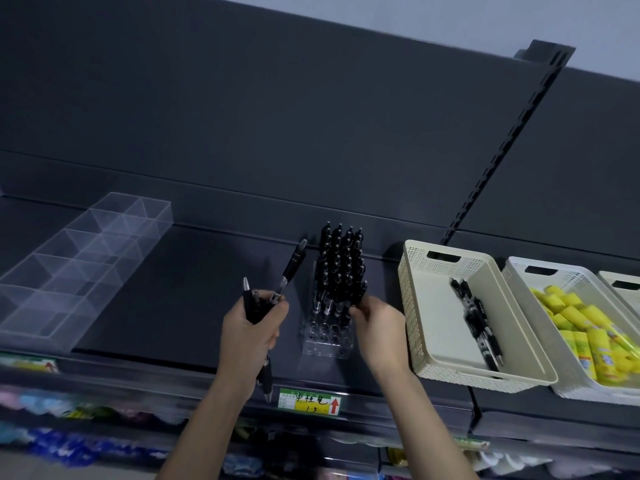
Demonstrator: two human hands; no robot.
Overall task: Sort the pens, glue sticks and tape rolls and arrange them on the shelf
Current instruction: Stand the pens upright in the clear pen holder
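Left grip [254, 323] clamped on pens [291, 271]; right grip [375, 323] pinching pen [360, 295] at rack [327, 337] edge; I see bare shelf [190, 289] leftward.

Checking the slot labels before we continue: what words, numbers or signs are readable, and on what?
"中性笔", handwritten, likely: yellow price tag on the shelf edge.
"1.5": below it, same tag.
Red up arrow: same tag, right end.
Unreadable: that tag's small print, the left shelf tag, labels on the glue sticks and pens.
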